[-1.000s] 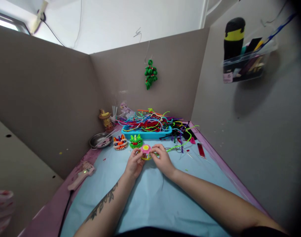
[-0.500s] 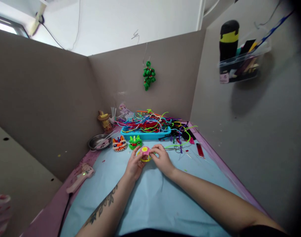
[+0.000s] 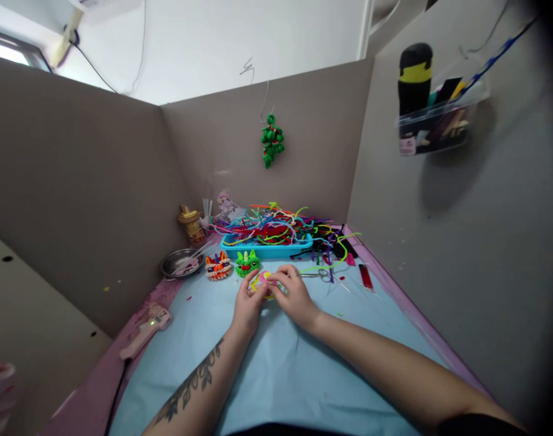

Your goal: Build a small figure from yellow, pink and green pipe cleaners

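Between my hands is a small pink and yellow pipe-cleaner piece (image 3: 264, 277), partly covered by my fingers. My left hand (image 3: 249, 301) is closed on its left side, thumb toward the front. From the right, my right hand (image 3: 294, 295) pinches the piece, its fingers reaching over the top. Just beyond them stand a green pipe-cleaner animal head (image 3: 248, 264) and an orange and white one (image 3: 218, 266). A pair of scissors (image 3: 322, 275) lies to the right of my right hand.
A blue tray (image 3: 267, 249) heaped with coloured pipe cleaners (image 3: 271, 230) stands at the back. On the left are a metal bowl (image 3: 182, 264) and a pink glue gun (image 3: 147, 333). Grey partitions (image 3: 258, 163) surround the table; a clear bin (image 3: 440, 127) hangs at right.
My right hand has shifted left over the piece, its fingers now covering more of the top. My left hand keeps its hold. The view has moved slightly.
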`<action>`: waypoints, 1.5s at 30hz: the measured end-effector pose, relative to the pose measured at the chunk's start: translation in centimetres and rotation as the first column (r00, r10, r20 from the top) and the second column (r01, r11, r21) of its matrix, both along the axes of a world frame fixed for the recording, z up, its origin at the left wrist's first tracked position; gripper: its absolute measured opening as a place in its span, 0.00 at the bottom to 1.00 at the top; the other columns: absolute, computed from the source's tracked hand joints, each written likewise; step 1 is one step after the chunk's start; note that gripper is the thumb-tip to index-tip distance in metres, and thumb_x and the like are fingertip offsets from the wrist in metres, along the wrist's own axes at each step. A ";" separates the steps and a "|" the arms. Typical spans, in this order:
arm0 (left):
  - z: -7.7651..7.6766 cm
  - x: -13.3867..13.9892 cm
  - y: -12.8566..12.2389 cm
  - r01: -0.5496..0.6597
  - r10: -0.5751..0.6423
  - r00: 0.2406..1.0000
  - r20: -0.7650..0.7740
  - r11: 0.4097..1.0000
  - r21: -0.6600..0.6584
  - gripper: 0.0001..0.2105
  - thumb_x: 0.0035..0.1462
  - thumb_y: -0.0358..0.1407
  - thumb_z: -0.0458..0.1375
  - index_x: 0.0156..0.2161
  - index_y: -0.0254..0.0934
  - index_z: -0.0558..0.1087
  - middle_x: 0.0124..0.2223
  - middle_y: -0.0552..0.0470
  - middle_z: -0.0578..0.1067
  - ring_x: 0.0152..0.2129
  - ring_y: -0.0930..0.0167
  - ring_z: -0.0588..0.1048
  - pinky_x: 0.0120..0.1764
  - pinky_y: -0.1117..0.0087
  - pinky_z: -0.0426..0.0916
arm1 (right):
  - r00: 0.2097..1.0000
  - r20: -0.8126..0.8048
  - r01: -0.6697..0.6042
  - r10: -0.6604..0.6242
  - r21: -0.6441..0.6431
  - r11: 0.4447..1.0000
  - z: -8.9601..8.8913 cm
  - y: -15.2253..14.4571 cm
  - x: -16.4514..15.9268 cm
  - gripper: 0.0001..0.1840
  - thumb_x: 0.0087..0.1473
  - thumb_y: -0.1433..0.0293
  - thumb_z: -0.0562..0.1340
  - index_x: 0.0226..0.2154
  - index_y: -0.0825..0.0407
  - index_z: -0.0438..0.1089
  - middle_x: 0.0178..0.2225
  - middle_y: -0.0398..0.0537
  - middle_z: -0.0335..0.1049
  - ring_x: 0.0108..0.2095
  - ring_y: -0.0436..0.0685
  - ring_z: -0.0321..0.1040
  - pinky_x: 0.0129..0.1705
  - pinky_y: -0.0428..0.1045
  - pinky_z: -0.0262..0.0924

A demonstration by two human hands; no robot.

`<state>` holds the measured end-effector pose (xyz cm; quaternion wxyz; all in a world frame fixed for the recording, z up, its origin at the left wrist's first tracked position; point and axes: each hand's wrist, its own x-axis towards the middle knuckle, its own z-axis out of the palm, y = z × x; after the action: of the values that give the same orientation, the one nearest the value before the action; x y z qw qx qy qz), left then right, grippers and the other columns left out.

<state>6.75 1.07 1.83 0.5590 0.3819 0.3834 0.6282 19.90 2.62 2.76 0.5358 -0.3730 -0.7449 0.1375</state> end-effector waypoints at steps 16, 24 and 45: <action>0.5 0.7 -0.4 -0.162 0.167 0.984 -0.064 0.984 0.079 0.26 0.43 0.35 0.64 0.48 0.37 0.62 0.23 0.55 0.74 0.21 0.73 0.73 0.29 0.74 0.64 | 0.932 0.343 0.117 -0.118 0.023 0.993 0.8 0.5 0.4 0.06 0.51 0.76 0.55 0.30 0.51 0.65 0.35 0.51 0.63 0.39 0.60 0.56 0.42 0.54 0.54; 0.2 0.3 -0.1 -0.144 0.146 0.989 -0.011 0.986 0.084 0.26 0.43 0.36 0.64 0.49 0.38 0.62 0.25 0.54 0.75 0.24 0.71 0.75 0.32 0.72 0.66 | 0.998 0.061 0.001 0.007 -0.124 0.992 0.2 1.5 0.7 0.06 0.49 0.75 0.56 0.25 0.52 0.66 0.31 0.47 0.63 0.35 0.55 0.60 0.38 0.50 0.57; 0.5 0.3 -0.3 -0.028 0.042 0.991 -0.126 0.993 0.116 0.25 0.46 0.35 0.63 0.49 0.37 0.60 0.29 0.51 0.76 0.27 0.70 0.75 0.35 0.69 0.67 | 0.821 -0.507 -0.570 0.261 -0.749 0.338 0.8 1.6 1.5 0.17 0.47 0.58 0.61 0.33 0.55 0.70 0.22 0.44 0.70 0.12 0.43 0.57 0.10 0.39 0.39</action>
<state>7.04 0.75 2.36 0.4994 0.4459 0.3886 0.6330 21.36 4.23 3.61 0.3153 -0.3623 -0.5439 0.6881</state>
